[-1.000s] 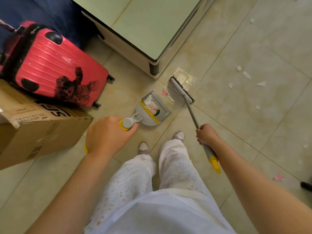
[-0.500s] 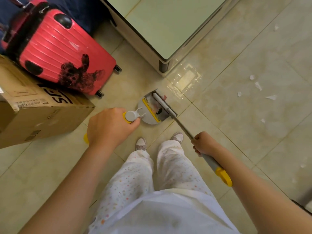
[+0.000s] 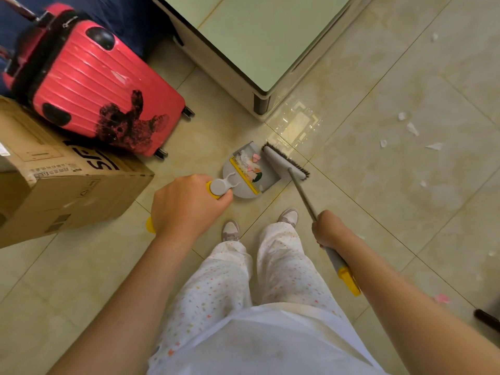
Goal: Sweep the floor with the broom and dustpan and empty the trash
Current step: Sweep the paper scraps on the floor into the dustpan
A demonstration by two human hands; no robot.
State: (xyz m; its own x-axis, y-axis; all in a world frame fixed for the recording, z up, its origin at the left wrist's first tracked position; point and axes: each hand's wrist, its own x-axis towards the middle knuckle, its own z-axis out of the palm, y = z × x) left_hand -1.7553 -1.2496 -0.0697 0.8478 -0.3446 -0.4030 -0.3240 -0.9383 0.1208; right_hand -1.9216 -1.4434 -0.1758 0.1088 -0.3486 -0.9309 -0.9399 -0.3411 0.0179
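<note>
A grey dustpan (image 3: pixel 266 182) with a yellow lip rests on the tiled floor ahead of my feet, holding white and pink paper scraps (image 3: pixel 250 162). My left hand (image 3: pixel 186 204) is closed around the dustpan's upright grey-and-yellow handle. My right hand (image 3: pixel 328 228) grips the broom's thin shaft. The grey broom head (image 3: pixel 284 163) with dark bristles sits on the floor just right of the dustpan's mouth. Several white paper bits (image 3: pixel 412 128) lie on the tiles to the right. A pink scrap (image 3: pixel 442 298) lies near my right forearm.
A red suitcase (image 3: pixel 102 85) and a cardboard box (image 3: pixel 54 174) stand at the left. A pale green cabinet (image 3: pixel 259 41) fills the top middle, its corner leg close to the broom head. A dark object (image 3: pixel 487 319) pokes in at the right edge.
The broom head swept from near the cabinet corner into the dustpan mouth, then drew back out to its right side. The pink scrap on the floor beside the pan now lies inside it.
</note>
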